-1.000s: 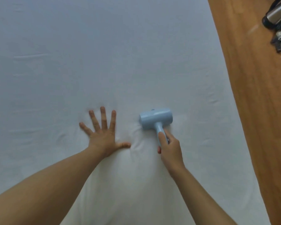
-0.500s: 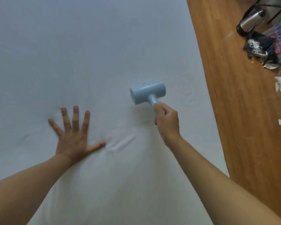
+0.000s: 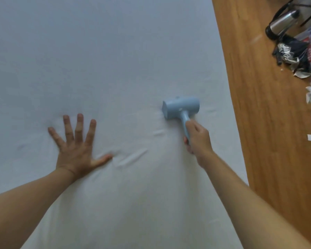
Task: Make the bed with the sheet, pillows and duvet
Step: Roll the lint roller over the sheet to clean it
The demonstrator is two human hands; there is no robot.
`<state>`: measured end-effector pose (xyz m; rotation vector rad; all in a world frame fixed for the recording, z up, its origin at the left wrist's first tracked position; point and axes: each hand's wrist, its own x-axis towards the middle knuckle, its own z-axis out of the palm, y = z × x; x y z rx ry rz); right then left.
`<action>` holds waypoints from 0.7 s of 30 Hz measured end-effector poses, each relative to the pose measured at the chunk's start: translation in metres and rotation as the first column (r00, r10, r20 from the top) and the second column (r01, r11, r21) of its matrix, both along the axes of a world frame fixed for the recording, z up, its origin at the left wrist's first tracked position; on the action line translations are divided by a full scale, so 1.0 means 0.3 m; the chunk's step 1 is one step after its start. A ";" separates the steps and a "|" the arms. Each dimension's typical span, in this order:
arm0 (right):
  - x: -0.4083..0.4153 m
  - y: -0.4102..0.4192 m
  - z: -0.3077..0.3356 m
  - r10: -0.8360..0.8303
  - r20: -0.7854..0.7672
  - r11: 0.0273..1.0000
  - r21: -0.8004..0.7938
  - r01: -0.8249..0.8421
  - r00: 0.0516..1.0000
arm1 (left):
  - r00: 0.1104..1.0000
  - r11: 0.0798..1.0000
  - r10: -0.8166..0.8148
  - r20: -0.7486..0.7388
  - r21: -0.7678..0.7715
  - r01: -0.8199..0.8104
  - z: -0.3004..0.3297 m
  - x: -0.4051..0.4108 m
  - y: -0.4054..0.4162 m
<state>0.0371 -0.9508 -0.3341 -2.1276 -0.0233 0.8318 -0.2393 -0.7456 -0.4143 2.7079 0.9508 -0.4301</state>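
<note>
With the left hand [image 3: 75, 150] spread flat on the sheet [image 3: 106, 60] at 8 o'clock and the right hand [image 3: 197, 139] gripping the roller [image 3: 180, 108] at 3, pin firmly and roll away from the palm to flatten the crease [image 3: 133, 158].

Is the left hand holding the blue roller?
No, the left hand lies flat with spread fingers on the white sheet, while the right hand grips the handle of the blue roller.

White sheet [image 3: 115, 60] covers the bed, a pale blue roller [image 3: 180, 107] resting on it
</note>
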 end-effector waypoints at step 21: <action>0.292 0.034 0.069 -0.059 0.209 0.992 -0.096 0.080 0.976 | 0.998 0.999 -0.019 0.061 0.052 0.015 -0.029 -0.008 -0.009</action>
